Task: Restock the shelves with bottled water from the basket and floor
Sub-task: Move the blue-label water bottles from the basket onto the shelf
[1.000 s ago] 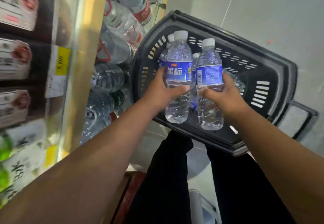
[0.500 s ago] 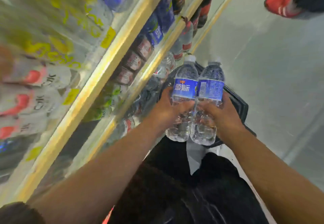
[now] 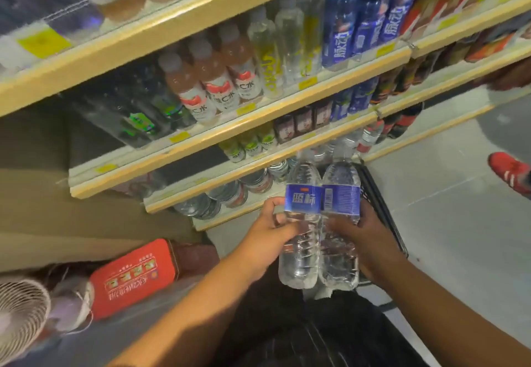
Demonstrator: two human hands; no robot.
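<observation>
Both forearms reach forward and slightly up; the left hand (image 3: 265,233) wraps the left bottle (image 3: 301,223) at its waist, fingers curled round the label's lower edge; the right hand (image 3: 365,234) clasps the right bottle (image 3: 340,220) the same way; the bottles stand upright, touching side by side, before the lower shelves (image 3: 258,162), above the basket (image 3: 379,202).

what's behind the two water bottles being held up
Behind the two bottles in the left hand and right hand is the black basket; its inside is covered.

Two bottles (image 3: 321,223) right of shelves (image 3: 218,133)
</observation>
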